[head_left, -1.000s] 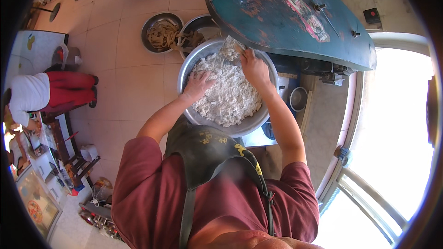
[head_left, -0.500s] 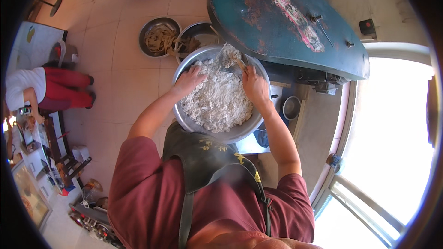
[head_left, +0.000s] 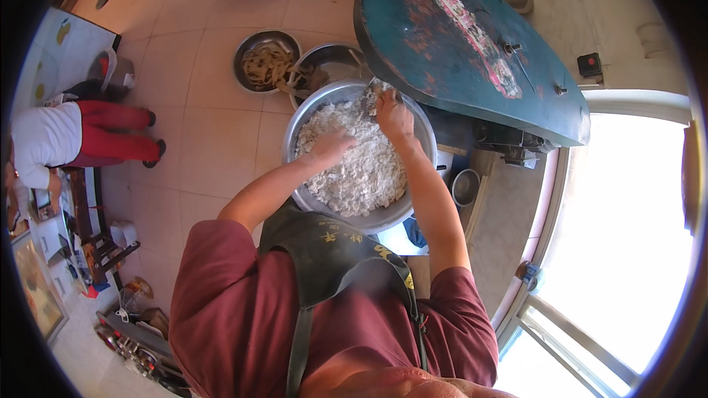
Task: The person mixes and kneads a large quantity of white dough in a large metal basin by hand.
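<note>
White floury mix (head_left: pixel 363 177), silver basin (head_left: pixel 387 217), brown-patched teal panel (head_left: pixel 442 66), maroon shirt (head_left: pixel 225 302), yellow-printed dark apron (head_left: pixel 313 262)

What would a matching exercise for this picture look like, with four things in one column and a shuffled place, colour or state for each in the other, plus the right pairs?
Things:
1. Left hand
2. Right hand
3. Machine cover
4. Co-worker's trousers

Places, colours and states:
A. Closed on a scraper, toward the far side of the large metal bowl
B. Red
C. Over the white, crumbly mixture, left of its middle
D. Blue-green, with worn patches

Right pairs: 1-C, 2-A, 3-D, 4-B.
</note>
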### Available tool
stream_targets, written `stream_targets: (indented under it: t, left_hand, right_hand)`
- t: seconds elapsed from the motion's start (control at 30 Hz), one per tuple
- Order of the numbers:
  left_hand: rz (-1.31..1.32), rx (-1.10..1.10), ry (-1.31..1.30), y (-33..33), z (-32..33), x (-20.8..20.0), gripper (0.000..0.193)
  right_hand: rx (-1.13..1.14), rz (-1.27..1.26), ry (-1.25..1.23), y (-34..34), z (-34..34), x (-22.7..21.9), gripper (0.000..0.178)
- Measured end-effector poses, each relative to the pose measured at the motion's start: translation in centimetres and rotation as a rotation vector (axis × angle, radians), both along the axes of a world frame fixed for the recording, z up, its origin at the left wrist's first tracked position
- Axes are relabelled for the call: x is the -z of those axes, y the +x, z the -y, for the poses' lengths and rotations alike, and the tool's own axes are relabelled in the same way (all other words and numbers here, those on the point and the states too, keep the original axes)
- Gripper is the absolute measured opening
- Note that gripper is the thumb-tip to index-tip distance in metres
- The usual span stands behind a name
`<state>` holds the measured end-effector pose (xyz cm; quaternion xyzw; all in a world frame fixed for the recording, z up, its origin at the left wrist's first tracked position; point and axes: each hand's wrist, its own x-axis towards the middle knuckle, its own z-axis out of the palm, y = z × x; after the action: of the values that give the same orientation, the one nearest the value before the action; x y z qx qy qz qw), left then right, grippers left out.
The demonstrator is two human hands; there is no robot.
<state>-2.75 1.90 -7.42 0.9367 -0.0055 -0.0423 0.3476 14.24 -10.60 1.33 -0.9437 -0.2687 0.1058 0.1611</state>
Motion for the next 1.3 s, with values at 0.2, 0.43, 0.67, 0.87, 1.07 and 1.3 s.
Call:
stream_targets:
  t: [0.2,0.43,0.67,0.87,1.07,1.3]
  left_hand:
    - [-0.012,-0.040,-0.039,-0.7,0.7,-0.5,0.037]
    - [-0.097,-0.016,-0.069,-0.5,1.3,-2.4,0.028]
    - [0.011,-0.033,-0.139,0.5,3.2,-3.6,0.038]
    - [0.012,-0.018,-0.141,1.4,3.0,-5.0,0.041]
    - [-0.005,-0.123,-0.013,3.7,1.9,-9.7,0.041]
    - [0.159,-0.196,0.093,9.8,1.4,-10.0,0.055]
  right_hand:
    - [-0.083,-0.043,-0.108,-2.8,1.8,-2.5,0.030]
    - [-0.010,0.018,-0.071,-1.0,1.4,-0.8,0.042]
    - [0.040,-0.010,-0.150,0.4,2.0,-0.7,0.028]
    - [-0.059,-0.090,-0.105,-2.3,1.4,-2.2,0.028]
    - [0.025,-0.046,0.002,0.2,1.3,-0.8,0.026]
    - [-0.029,-0.057,0.169,-1.5,6.4,-2.3,0.025]
